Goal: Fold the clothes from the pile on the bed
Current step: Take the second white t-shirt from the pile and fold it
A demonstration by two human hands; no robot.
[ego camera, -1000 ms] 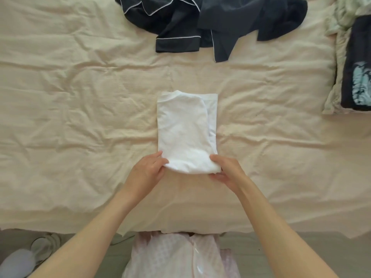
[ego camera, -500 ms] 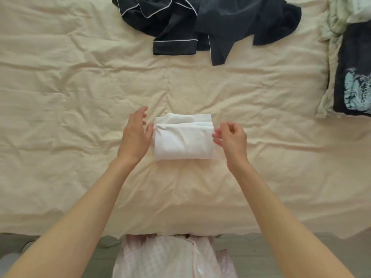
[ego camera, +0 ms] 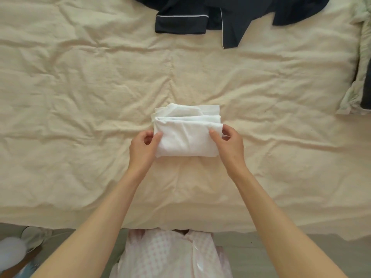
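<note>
Both hands pinch the folded white garment (ego camera: 187,137) on the bed (ego camera: 80,97): the left hand (ego camera: 143,147) grasps its left edge, the right hand (ego camera: 228,143) its right edge. Dark clothes (ego camera: 220,17) lie well beyond the grip.

A bed (ego camera: 80,97) covered in a wrinkled cream sheet carries everything. A folded white garment (ego camera: 187,133) lies near its middle, a heap of navy clothes with white piping (ego camera: 200,19) at the far edge, and a pale green pillow (ego camera: 359,63) with something dark on it along the right side
</note>
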